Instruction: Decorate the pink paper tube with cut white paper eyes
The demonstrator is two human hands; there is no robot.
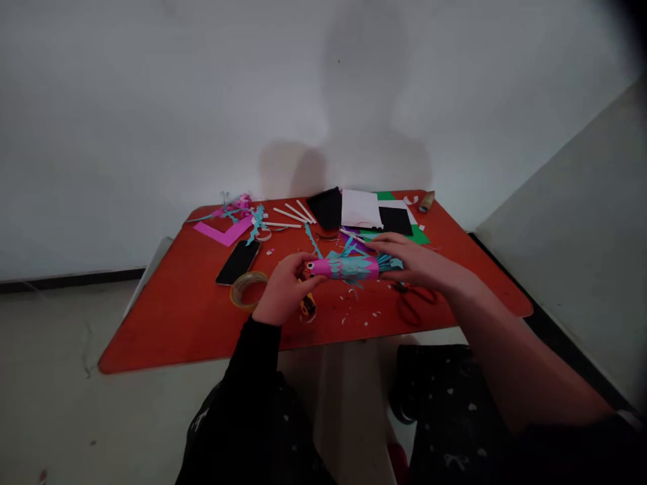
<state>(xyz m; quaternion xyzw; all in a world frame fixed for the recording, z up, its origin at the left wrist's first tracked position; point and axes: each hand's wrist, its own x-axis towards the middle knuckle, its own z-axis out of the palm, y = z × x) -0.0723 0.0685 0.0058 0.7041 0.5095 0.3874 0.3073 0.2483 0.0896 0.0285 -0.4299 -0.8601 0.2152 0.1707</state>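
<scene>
Held level between my two hands, just over the front half of the table, is a paper fish (354, 267). Its body is a pink tube with blue paper scales, googly eyes at the left end and a fringed blue tail at the right. My left hand (290, 281) grips the head end between thumb and fingers. Around the tail end my right hand (412, 261) is closed, thumb below and fingers above. A yellow-and-black utility knife (307, 307) lies under the left hand. Scissors (410, 308) with dark handles rest below the right hand.
On the red table (166, 310) lie a phone (238, 261), a roll of tape (247, 291), white sticks (289, 214), a pink paper piece (222, 232) and blue scraps. Black, white and green sheets (361, 209) and a cardboard tube (427, 201) are at the back, before the wall.
</scene>
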